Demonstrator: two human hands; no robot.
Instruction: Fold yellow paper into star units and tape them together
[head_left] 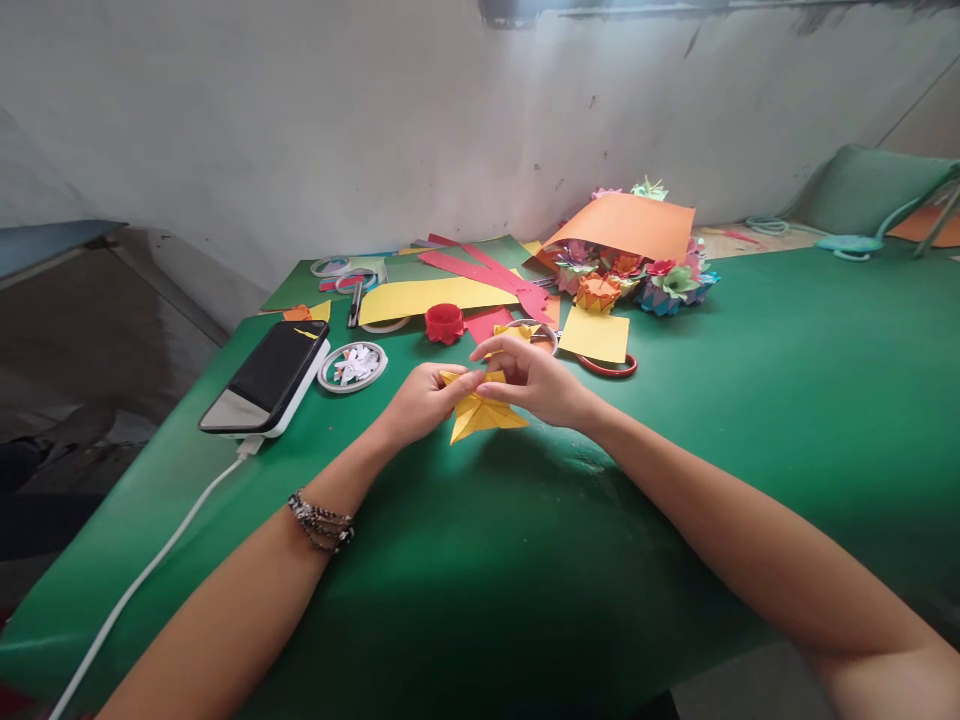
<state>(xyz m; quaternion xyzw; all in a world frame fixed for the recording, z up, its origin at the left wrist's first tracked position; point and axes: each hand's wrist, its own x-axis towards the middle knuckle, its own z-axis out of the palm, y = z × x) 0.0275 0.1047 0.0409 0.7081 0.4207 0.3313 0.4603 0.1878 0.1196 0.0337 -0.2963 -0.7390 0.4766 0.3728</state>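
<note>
A yellow folded paper flower (484,415) with pointed petals is held just above the green table. My left hand (427,400) pinches its left side between thumb and fingers. On its upper right, my right hand (532,382) has thumb and fingers closed on the paper, partly covering it. Just behind my right hand lies another small yellow folded piece (514,335), mostly hidden by the fingers. A red paper cup shape (445,323) stands behind my left hand, and a yellow paper square (596,334) rests beyond my right hand, over red-handled scissors (611,368).
To the left lie a phone on a white power bank (266,380) with a cable, and a tape roll (352,367) holding paper scraps. Farther back are a cutter (355,303), coloured strips (435,297), and several paper flowers (667,280) under an orange sheet (622,228). A wall rises behind.
</note>
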